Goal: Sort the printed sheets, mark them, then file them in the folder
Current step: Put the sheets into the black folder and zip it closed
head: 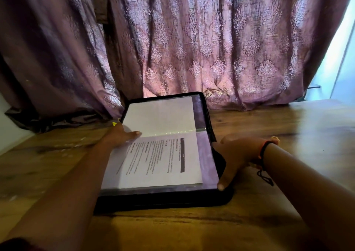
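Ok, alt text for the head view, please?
An open black folder lies on a wooden table, a printed sheet in its near clear sleeve. The left hand rests flat on the pages' left side, the right hand on the folder's right edge; a purple curtain hangs behind.

Patterned purple curtain (201, 45) behind wooden table (288, 127); bright window (342, 68) at right.

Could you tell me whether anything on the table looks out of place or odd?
Nothing is spilled or damaged. The curtain hem lies bunched on the table against the far left corner of the folder, and a yellow tip sticks out behind the left hand, mostly hidden.
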